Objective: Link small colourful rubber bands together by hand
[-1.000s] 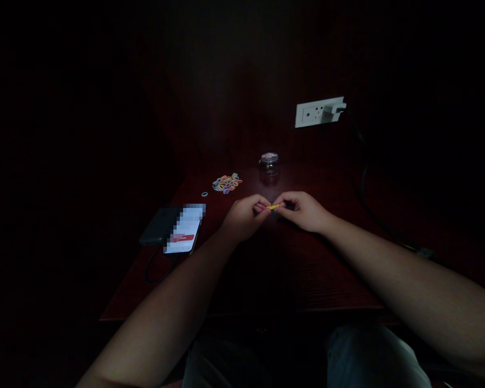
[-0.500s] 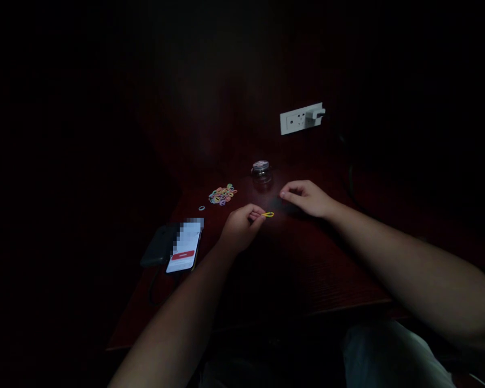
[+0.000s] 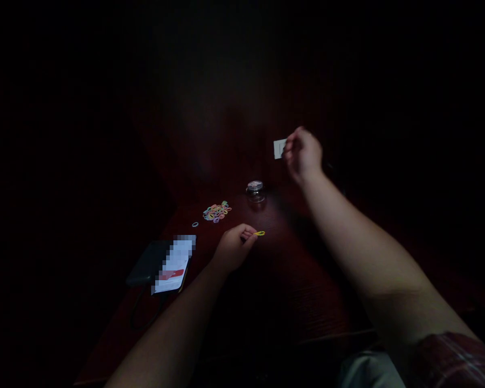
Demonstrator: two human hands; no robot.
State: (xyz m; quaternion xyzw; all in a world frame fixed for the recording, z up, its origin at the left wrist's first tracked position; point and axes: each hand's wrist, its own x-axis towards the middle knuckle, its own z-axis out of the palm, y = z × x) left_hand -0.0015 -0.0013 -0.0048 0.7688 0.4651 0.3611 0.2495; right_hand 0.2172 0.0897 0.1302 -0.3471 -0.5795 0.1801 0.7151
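Note:
Between the thumb and fingers of my left hand (image 3: 235,248) is a yellow hair tie (image 3: 260,233), its loop sticking out to the right just over the table. My right hand (image 3: 305,155) is raised in front of the wall, covering much of the wall socket; its bent fingers are smeared by motion, and I cannot see anything in them. Several pastel hair ties (image 3: 216,212) lie in a loose pile beyond my left hand. One pale blue hair tie (image 3: 195,224) lies apart, left of the pile. A small clear jar (image 3: 256,193) with a lid stands behind.
On the left of the dark red table (image 3: 307,302) lies a lit phone (image 3: 173,272) beside a dark flat box-like object (image 3: 145,264) with a cable. Part of a white wall socket (image 3: 279,149) shows on the back wall. The surroundings are very dark.
My right hand has lifted from low over the table up to the wall socket's height. My left hand keeps its grip on the yellow hair tie. The view has tilted up slightly.

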